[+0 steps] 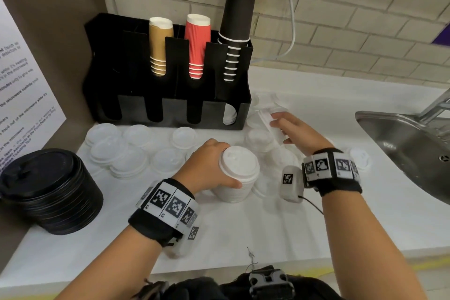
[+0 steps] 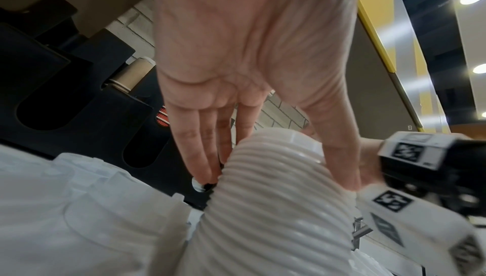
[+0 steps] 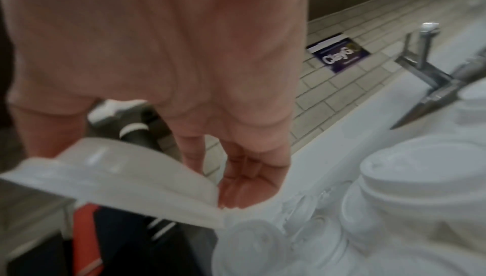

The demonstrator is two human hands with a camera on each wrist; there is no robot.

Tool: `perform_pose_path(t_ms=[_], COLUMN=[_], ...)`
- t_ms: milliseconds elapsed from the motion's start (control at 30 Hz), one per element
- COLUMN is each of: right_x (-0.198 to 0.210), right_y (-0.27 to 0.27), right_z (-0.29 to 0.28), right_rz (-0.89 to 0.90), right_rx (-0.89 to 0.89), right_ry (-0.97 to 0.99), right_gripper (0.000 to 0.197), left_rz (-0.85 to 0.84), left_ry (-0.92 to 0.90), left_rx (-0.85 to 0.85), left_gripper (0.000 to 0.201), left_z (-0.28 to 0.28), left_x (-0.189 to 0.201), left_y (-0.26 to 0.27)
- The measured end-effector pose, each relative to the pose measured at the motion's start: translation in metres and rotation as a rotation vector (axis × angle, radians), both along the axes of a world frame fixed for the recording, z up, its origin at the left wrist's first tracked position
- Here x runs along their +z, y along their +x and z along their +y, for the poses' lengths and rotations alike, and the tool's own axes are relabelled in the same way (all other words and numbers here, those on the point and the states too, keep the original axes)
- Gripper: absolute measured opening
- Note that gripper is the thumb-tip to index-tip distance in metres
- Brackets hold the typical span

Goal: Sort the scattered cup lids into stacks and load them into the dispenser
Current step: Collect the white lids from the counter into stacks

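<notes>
My left hand [image 1: 224, 165] grips a tall stack of white lids [image 1: 243, 165] standing on the white counter, fingers behind it and thumb in front. The left wrist view shows the ribbed stack [image 2: 263, 207] between my fingers [image 2: 194, 145] and thumb. My right hand [image 1: 282, 130] reaches to the right of the black dispenser [image 1: 170, 114]. In the blurred right wrist view it pinches a single tilted white lid [image 3: 126, 178] between thumb and curled fingers. Several loose white lids [image 1: 136, 151] lie in front of the dispenser. Its lower right slot holds some white lids [image 1: 230, 114].
A stack of black lids [image 1: 48, 190] stands at the left counter edge. Brown, red and black cup stacks fill the dispenser's upper slots. A steel sink [image 1: 401, 143] with a tap [image 1: 435, 105] lies to the right. One lone lid [image 1: 360, 157] sits near the sink.
</notes>
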State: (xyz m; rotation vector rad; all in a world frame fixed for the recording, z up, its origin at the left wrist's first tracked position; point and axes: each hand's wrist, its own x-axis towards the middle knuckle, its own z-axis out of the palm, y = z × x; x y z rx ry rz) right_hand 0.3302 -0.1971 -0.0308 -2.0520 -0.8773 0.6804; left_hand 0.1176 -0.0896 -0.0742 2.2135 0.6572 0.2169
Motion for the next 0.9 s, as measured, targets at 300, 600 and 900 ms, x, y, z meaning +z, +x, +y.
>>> perform_pose_path(t_ms=[300, 600, 900], right_x=[-0.019, -0.028, -0.03], right_y=[-0.064, -0.084, -0.092], right_z=[-0.026, -0.018, -0.012], right_rz=[-0.101, -0.229, -0.248], right_rx=[0.109, 0.197, 0.202], right_ry=[0.168, 0.072, 0.054], right_gripper=[0.045, 0.051, 0.053], left_rz=[-0.001, -0.05, -0.028], left_ry=[-0.039, -0.067, -0.024], left_rx=[0.033, 0.032, 0.012], left_gripper=[0.116, 0.124, 0.105], left_z=[0.0, 0.0, 0.0], left_x=[-0.005, -0.009, -0.006], left_y=[0.0, 0.0, -0.002])
